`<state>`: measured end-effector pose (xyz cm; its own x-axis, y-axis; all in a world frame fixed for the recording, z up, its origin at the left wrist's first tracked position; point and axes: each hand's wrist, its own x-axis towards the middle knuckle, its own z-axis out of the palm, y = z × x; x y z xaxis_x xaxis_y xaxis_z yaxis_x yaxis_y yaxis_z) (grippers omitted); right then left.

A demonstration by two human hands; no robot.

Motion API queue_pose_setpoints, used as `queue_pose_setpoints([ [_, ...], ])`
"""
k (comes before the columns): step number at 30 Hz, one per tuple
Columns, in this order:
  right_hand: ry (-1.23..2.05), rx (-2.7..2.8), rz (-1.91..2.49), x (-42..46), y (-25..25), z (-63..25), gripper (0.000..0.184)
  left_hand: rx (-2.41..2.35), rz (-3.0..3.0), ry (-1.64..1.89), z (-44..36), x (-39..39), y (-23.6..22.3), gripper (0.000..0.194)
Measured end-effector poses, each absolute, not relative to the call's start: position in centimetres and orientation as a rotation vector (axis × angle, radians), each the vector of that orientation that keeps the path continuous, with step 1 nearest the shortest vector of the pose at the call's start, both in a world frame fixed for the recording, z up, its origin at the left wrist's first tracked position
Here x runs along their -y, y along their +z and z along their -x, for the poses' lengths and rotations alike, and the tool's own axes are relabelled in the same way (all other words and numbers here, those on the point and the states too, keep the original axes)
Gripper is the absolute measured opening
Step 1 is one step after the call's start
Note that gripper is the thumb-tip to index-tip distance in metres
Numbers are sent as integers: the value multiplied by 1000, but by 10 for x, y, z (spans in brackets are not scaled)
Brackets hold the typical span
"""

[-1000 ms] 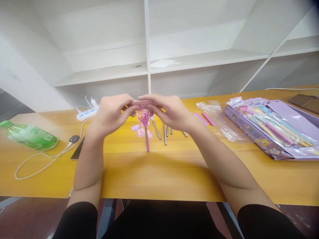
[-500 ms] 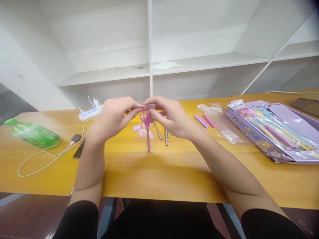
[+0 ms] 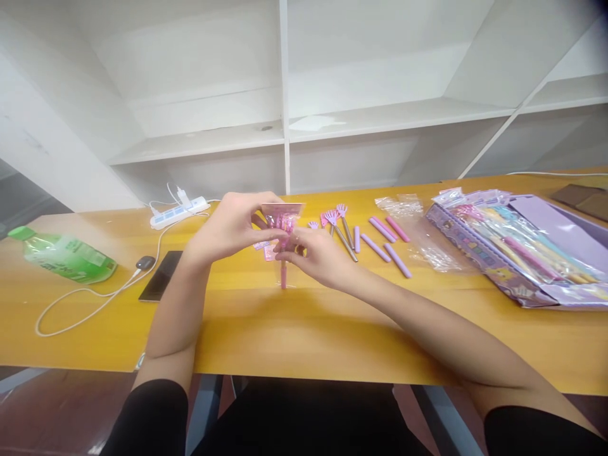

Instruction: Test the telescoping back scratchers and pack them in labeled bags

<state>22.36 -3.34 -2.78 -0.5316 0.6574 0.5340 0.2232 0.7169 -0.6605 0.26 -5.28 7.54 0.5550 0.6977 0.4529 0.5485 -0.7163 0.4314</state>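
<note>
A pink back scratcher [image 3: 284, 276] with a hand-shaped head stands upright in a clear plastic bag, its handle end lowest. My left hand [image 3: 228, 225] is closed on the bag's upper part, just under its pink header card [image 3: 287, 207]. Lower down, my right hand [image 3: 323, 254] pinches the wrapped back scratcher around its neck; the fingers partly cover the head. Small printed cards [image 3: 268, 253] lie on the table behind the bag. Right of them are loose purple scratcher heads [image 3: 332, 219] on metal rods, with purple grip tubes [image 3: 398, 261] and a pink tube [image 3: 398, 228].
A printed display box [image 3: 503, 275] at right holds several bagged scratchers. Crumpled clear bags [image 3: 434, 258] lie beside it. At left are a green bottle [image 3: 71, 256], a white cable [image 3: 107, 296], a dark phone [image 3: 160, 277] and a power strip [image 3: 180, 213]. White shelving [image 3: 285, 114] stands behind.
My right hand has moved down from the header card to the scratcher's neck, uncovering loose scratchers and tubes behind. My left hand has shifted right, still gripping the bag.
</note>
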Motion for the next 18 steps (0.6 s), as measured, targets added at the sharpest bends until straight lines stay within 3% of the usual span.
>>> queue_pose_setpoints([
  [18,633,2161,535,38,-42,-227,2,-1050,-2595,639,-14,61,81,19],
])
